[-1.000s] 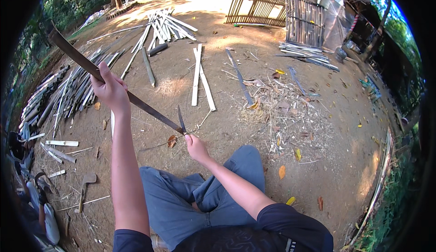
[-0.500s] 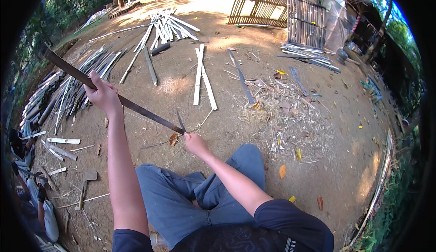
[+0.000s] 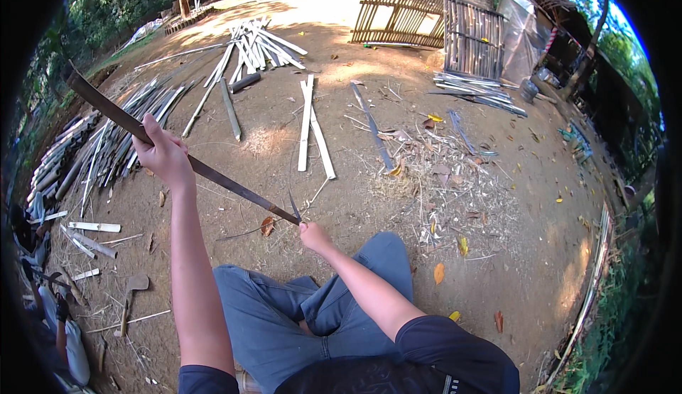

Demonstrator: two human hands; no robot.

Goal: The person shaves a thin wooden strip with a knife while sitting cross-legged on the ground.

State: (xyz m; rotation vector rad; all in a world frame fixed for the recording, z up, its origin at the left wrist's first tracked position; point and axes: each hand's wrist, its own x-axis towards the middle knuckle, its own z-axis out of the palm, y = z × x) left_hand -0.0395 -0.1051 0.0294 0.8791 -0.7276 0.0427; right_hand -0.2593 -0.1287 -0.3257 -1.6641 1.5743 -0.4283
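Observation:
A long, dark bamboo strip (image 3: pixel 229 184) slants across in front of me, its upper end at the far left and its lower end by my right hand. My left hand (image 3: pixel 165 154) is wrapped round the strip at its upper half. At the lower end my right hand (image 3: pixel 315 238) is closed, with a thin knife blade (image 3: pixel 294 204) rising from it beside the strip. The knife's handle is hidden in my fingers. Both arms are stretched forward above my crossed legs (image 3: pixel 312 309).
Two pale bamboo slats (image 3: pixel 306 124) lie crossed ahead. Behind them is a pile of white slats (image 3: pixel 259 46); dark strips (image 3: pixel 135 135) are heaped at left. A hoe-like tool (image 3: pixel 131 298) lies near another person (image 3: pixel 67 337). Shavings (image 3: pixel 455 188) litter the right, below bamboo panels (image 3: pixel 474 39).
Both hands have shifted slightly right and nearer to me, the strip with them. The surroundings sit a little lower and further left in view.

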